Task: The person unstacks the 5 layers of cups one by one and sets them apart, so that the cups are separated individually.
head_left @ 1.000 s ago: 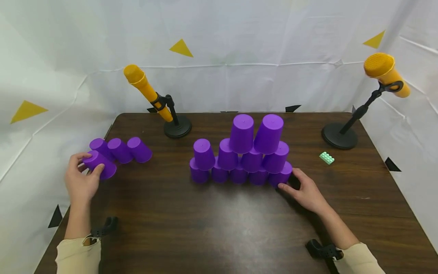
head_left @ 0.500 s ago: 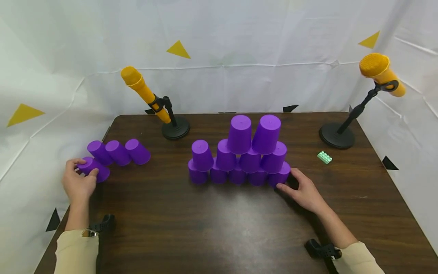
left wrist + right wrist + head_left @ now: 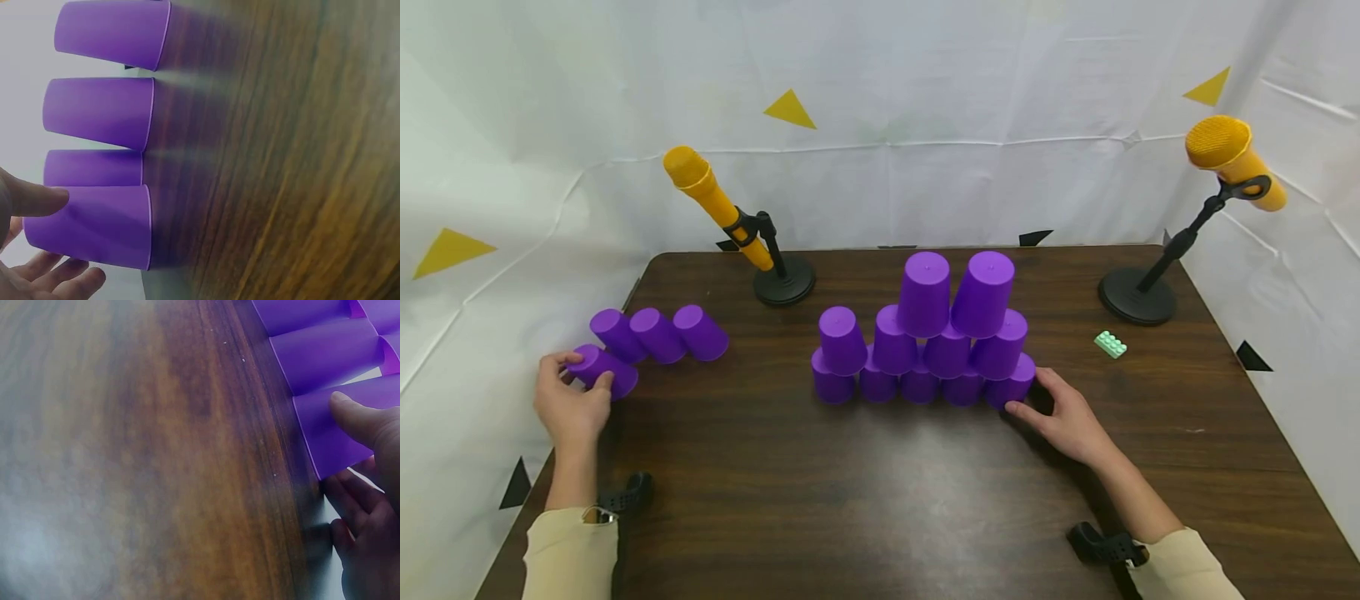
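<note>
The left hand [image 3: 571,407] is pinching a purple cup [image 3: 606,372] at the left end of the table [image 3: 880,492], its thumb pressing on one side and its fingers curving round the other. The cup is facing mouth down; whether its rim is touching the table, I cannot tell. The right hand [image 3: 1066,423] is holding the corner cup [image 3: 1011,383] at the right end of a cup stack, the thumb lying on the near face and the fingers bending round the outer side.

Three cups [image 3: 657,336] are standing in a row just behind the left hand's cup, all mouth down. Near the table's middle, the stack is rising in three levels: a bottom row [image 3: 877,385] of five, a middle row [image 3: 895,342] of four, and a top pair [image 3: 924,296] resting over the right part of the middle row.

Beige sleeves [image 3: 572,554] are covering the forearms, and a black strap [image 3: 1105,546] is circling each wrist.

Behind the cups, a yellow mic [image 3: 718,204] is leaning in its black stand [image 3: 784,283] at the back left; another mic [image 3: 1228,152] is tilting in a second stand [image 3: 1137,296] at the right. A green brick [image 3: 1110,344] is lying near that base. White cloth [image 3: 880,192] is hanging around the table, bearing yellow triangles [image 3: 791,109] and black triangles [image 3: 1253,357].
</note>
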`<state>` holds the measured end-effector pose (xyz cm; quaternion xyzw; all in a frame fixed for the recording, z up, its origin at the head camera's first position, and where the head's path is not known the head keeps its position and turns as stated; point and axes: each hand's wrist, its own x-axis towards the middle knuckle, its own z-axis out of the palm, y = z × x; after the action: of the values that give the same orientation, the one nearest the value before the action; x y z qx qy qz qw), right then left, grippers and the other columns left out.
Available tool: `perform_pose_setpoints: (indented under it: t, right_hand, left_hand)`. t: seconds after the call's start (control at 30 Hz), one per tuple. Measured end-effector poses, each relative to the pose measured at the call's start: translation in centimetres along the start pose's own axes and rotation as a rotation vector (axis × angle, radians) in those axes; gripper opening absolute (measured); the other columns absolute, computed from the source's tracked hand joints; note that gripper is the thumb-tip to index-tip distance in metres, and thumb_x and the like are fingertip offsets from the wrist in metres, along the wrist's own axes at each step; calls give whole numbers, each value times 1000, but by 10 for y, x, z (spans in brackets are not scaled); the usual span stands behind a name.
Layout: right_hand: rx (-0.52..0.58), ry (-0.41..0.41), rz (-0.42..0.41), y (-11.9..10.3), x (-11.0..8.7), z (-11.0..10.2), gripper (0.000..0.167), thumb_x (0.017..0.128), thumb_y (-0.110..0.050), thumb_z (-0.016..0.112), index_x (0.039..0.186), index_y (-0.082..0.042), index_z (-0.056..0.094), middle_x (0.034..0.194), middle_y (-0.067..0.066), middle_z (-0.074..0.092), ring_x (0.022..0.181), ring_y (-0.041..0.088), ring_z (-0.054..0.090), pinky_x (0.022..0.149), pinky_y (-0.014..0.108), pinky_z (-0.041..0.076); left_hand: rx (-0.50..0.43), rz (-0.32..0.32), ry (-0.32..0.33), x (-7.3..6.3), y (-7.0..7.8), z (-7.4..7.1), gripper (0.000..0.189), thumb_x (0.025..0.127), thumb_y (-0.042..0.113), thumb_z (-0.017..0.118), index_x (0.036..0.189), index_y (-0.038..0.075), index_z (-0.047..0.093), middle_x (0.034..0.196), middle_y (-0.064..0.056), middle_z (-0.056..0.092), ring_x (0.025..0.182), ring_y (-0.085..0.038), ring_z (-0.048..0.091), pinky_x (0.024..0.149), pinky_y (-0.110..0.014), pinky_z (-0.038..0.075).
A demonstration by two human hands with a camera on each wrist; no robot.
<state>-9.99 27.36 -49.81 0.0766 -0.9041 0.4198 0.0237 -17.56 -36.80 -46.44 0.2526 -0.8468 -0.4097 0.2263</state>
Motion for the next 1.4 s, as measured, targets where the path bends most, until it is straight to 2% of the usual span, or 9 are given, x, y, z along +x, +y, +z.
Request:
perform_pose_setpoints:
  t: [0.17,0.27,0.37,0.5,0.7,0.83,0.97,1.17,1.4]
  right_hand:
    - [-6,3,-4,0,2,0,59,87,-28,77,135,-4,53,129,19,58,126,39,49,104,59,34]
    - [-14,10,-7,0,2,0,59,86,-27,77,135,-3,53,129,19,58,125,39,49,104,59,34]
    - [-13,7,-8,0,1,-1,59,87,-27,77,134,-3,53,128,20,58,125,40,49,104,60,34]
    - [-13,4,-8,2,0,-1,60,86,-27,77,135,-2,52,129,20,57,125,41,48,104,61,33]
    - [-9,12,-13,3,-1,0,59,86,-27,77,135,-2,52,129,20,57,125,40,49,103,61,34]
    - [-5,19,-18,2,-1,1,59,86,-26,77,134,-3,53,128,19,58,125,39,49,103,60,34]
    - [-4,17,-16,1,-1,1,58,86,-26,77,134,-4,53,128,18,58,124,39,50,104,59,34]
    - [1,19,-24,2,0,0,57,86,-25,77,134,-3,54,127,18,59,124,39,50,104,59,34]
    - [-5,11,-14,4,1,0,60,86,-26,77,135,-3,52,129,19,57,125,39,49,103,60,34]
  left_hand:
    - [-7,102,187,-10,9,-1,34,82,3,68,112,0,54,122,-6,56,124,-21,51,93,-29,44]
    - [-74,220,325,-20,27,-2,27,81,4,64,106,-2,57,114,7,54,116,-11,50,81,-28,41]
    - [-169,387,373,-33,55,1,23,81,3,63,102,-5,58,118,12,56,114,-7,49,75,-26,42]
    - [-317,594,270,-66,111,12,22,80,-2,63,101,-7,60,120,-2,62,114,-17,55,81,-19,49]
    - [-482,789,-67,-130,191,36,27,79,-14,66,106,-11,60,118,-22,61,114,-30,57,93,-40,52]
    - [-494,887,-273,-154,214,62,41,82,-9,70,121,-2,59,126,-17,58,120,-26,54,94,-48,50]
    - [-441,991,-414,-173,235,85,54,85,5,72,135,6,52,136,-7,54,123,-21,50,96,-40,49]
    - [-449,1052,-498,-192,264,109,60,87,14,73,140,6,45,138,-8,50,126,-20,47,101,-38,42]
    - [-470,1023,-540,-202,278,127,54,89,14,72,134,6,45,137,-9,49,126,-18,48,101,-35,43]
